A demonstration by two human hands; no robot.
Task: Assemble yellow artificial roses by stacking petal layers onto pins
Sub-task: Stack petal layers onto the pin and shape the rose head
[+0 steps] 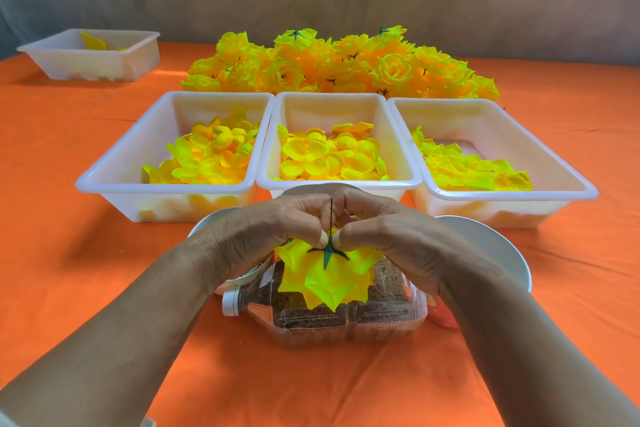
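A half-built yellow rose (323, 279) hangs petals-down between my hands, just above a clear plastic jug. A green star-shaped calyx (328, 252) sits on top of its petal layers, threaded on a thin dark pin (331, 215) that stands upright. My left hand (273, 236) and my right hand (384, 232) meet over the flower, fingers curled, thumbs and fingertips pinching at the calyx and pin. The petals under my fingers are partly hidden.
Three white trays of loose yellow petals stand in a row: left (114, 180), middle (337, 184), right (585, 189). A heap of finished roses (339, 66) lies behind them. A fourth tray (52, 55) sits far left. White bowls (498, 246) flank the jug (346, 319) on the orange cloth.
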